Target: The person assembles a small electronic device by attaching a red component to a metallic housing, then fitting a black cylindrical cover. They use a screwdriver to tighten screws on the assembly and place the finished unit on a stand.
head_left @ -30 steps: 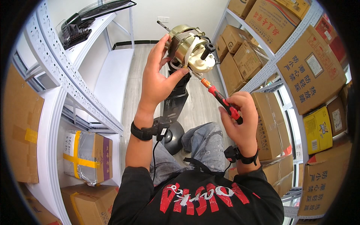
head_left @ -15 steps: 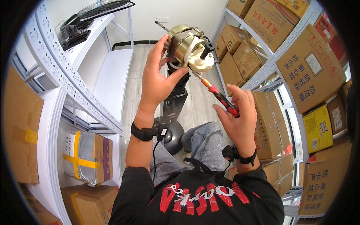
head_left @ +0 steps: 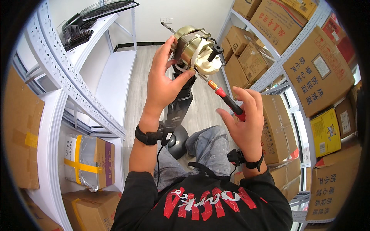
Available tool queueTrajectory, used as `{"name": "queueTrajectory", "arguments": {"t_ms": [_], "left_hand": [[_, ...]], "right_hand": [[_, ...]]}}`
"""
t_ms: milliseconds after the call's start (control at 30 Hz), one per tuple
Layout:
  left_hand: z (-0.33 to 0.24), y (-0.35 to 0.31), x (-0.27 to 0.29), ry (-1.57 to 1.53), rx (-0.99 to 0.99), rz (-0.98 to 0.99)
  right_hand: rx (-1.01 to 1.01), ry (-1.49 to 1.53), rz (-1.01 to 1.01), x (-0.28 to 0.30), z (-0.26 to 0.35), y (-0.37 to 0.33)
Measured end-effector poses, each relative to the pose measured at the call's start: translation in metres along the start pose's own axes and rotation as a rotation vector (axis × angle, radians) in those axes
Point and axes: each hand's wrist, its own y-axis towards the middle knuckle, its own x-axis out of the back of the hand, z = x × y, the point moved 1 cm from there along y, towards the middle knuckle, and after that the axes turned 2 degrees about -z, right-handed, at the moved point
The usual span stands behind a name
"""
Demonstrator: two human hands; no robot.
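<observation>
A gold-coloured fan motor (head_left: 189, 48) with a cream gear housing (head_left: 208, 63) and a black knob sits on top of a black fan stand (head_left: 180, 102). My left hand (head_left: 163, 73) is wrapped round the motor's left side, the thumb pressed below the housing. A screwdriver (head_left: 231, 104) with a red and black handle and an orange collar slants up to the motor's underside, where its tip is hidden. My right hand (head_left: 248, 115) holds it loosely, the handle's end against the palm and the fingers curled apart around it.
White metal shelves (head_left: 115, 77) stand on the left, with a black fan grille (head_left: 106, 9) on top and a taped parcel (head_left: 90, 161) lower down. Cardboard boxes (head_left: 318, 73) fill the right-hand racks. The stand's round black base (head_left: 178, 142) is by my legs.
The screwdriver has turned about its length, showing a different side of its handle, and its handle has shifted slightly. My left hand keeps its hold on the motor.
</observation>
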Motion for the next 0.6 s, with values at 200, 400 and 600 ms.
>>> {"name": "queueTrajectory", "arguments": {"t_ms": [200,400,600], "left_hand": [[-0.007,-0.001,0.001,-0.002,0.040,0.039],[-0.004,-0.001,0.002,-0.006,0.039,0.037],[-0.002,0.000,0.000,0.012,-0.019,-0.007]], "right_hand": [[0.084,-0.047,0.041,0.004,-0.009,-0.007],[0.002,-0.073,0.091,0.001,0.003,0.000],[0.093,-0.038,-0.010,0.000,-0.007,-0.005]]}}
